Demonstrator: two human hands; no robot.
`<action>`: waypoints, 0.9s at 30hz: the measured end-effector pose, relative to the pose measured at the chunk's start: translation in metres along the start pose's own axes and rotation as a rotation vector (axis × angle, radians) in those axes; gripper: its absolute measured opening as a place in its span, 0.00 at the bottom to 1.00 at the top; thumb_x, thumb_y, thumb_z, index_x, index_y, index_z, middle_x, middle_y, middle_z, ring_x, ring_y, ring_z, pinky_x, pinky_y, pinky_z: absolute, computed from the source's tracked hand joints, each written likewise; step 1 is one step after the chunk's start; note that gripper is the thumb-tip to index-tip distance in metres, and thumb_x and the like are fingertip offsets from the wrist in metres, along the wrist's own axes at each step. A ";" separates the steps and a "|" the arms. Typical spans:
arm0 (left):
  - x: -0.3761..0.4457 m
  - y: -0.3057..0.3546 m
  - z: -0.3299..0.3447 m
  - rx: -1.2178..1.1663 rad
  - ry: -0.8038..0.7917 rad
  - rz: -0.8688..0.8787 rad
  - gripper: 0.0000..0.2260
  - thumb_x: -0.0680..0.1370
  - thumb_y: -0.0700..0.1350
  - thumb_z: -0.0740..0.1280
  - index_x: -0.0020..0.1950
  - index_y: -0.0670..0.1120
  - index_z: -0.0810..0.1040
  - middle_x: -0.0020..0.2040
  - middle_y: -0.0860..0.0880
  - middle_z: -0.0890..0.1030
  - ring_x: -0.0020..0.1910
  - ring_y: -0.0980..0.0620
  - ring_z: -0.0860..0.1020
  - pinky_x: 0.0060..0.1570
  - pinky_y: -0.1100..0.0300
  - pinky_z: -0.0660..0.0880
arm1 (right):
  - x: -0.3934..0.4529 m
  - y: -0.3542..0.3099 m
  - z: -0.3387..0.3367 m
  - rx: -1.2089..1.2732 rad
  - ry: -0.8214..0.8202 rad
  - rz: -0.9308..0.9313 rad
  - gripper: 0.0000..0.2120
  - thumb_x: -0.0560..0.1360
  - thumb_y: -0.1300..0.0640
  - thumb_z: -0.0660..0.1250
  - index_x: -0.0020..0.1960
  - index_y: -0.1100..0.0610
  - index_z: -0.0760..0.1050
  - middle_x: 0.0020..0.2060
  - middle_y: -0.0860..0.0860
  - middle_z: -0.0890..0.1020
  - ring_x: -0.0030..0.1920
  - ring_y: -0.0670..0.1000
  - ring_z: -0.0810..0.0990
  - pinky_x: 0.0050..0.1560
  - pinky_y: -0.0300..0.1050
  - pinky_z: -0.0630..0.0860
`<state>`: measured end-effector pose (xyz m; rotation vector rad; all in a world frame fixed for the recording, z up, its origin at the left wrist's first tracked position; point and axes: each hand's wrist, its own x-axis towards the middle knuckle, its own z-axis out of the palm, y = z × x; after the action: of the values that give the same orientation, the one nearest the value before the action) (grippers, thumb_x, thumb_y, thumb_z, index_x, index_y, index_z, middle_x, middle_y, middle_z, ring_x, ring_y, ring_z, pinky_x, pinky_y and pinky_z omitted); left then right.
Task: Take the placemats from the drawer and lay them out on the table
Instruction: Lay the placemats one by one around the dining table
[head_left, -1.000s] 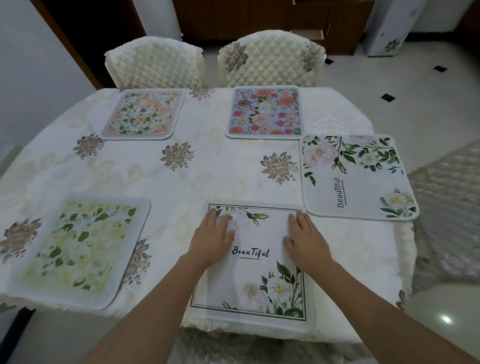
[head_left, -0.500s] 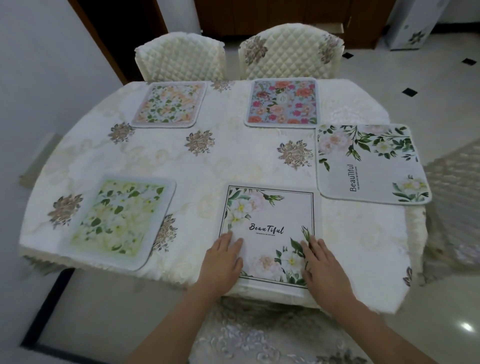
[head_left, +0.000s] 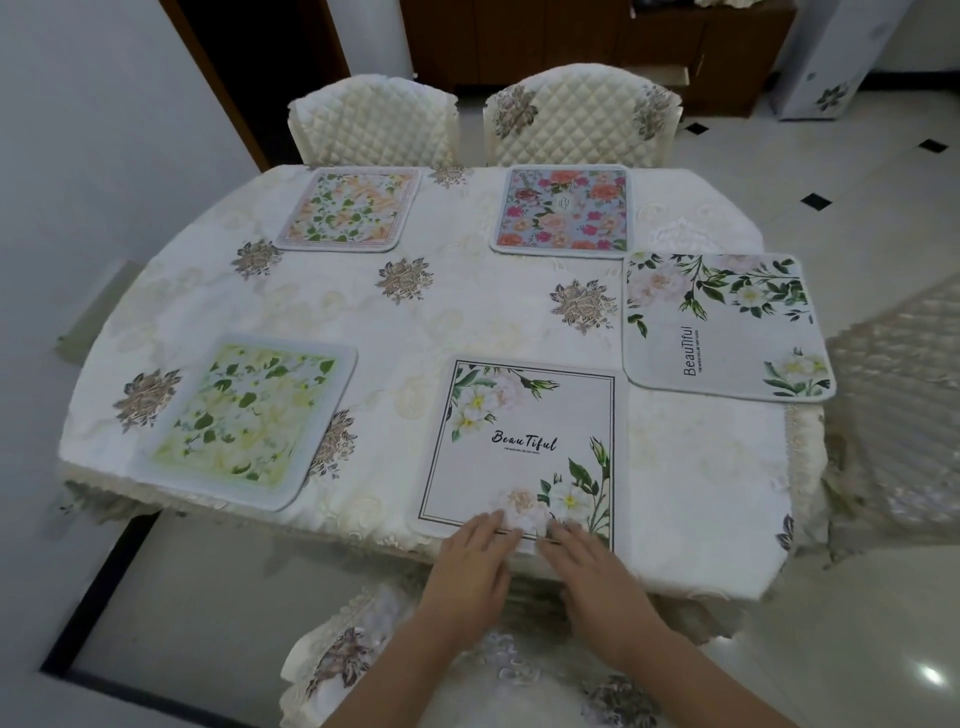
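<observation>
A dining table (head_left: 467, 322) draped in a cream embroidered cloth is seen from above, with five placemats laid out on it. Two floral ones, the orange-and-green placemat (head_left: 349, 209) and the pink-and-blue placemat (head_left: 562, 210), are set before the two quilted chairs (head_left: 579, 117) on the far side. A leafy placemat (head_left: 724, 327) is placed at the right end, turned sideways, probably to face a seat there. A pale green placemat (head_left: 249, 418) lies at the near left. The nearest, the bordered placemat (head_left: 522, 447), is being touched at its near edge by the left hand (head_left: 470, 569) and the right hand (head_left: 597, 577). Both hands are held flat with fingers straight and released, gripping nothing, seemingly to square the mat with the table edge. The layout appears essentially finished.
</observation>
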<state>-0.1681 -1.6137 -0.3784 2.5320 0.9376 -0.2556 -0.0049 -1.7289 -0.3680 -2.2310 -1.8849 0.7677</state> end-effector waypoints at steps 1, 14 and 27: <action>-0.002 0.004 0.003 0.011 -0.011 0.038 0.23 0.81 0.50 0.50 0.77 0.55 0.61 0.79 0.52 0.55 0.78 0.49 0.52 0.75 0.52 0.51 | 0.001 -0.006 0.003 0.002 -0.025 -0.043 0.34 0.78 0.62 0.58 0.79 0.51 0.47 0.77 0.45 0.43 0.78 0.50 0.40 0.71 0.43 0.35; -0.020 -0.035 -0.009 0.001 0.064 -0.092 0.22 0.76 0.47 0.57 0.71 0.54 0.72 0.76 0.50 0.64 0.75 0.49 0.63 0.71 0.51 0.63 | -0.029 0.026 0.005 0.060 0.006 -0.055 0.29 0.77 0.60 0.56 0.77 0.50 0.58 0.78 0.44 0.49 0.78 0.47 0.48 0.73 0.39 0.40; -0.017 -0.012 -0.010 0.009 0.010 -0.184 0.20 0.80 0.50 0.57 0.72 0.53 0.68 0.78 0.48 0.59 0.77 0.48 0.57 0.74 0.48 0.57 | -0.046 0.023 0.001 0.072 0.054 0.004 0.28 0.77 0.60 0.59 0.76 0.51 0.61 0.77 0.47 0.57 0.76 0.48 0.55 0.72 0.37 0.43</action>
<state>-0.1890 -1.6108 -0.3677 2.4591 1.1769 -0.3034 0.0109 -1.7774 -0.3646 -2.1905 -1.8003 0.7555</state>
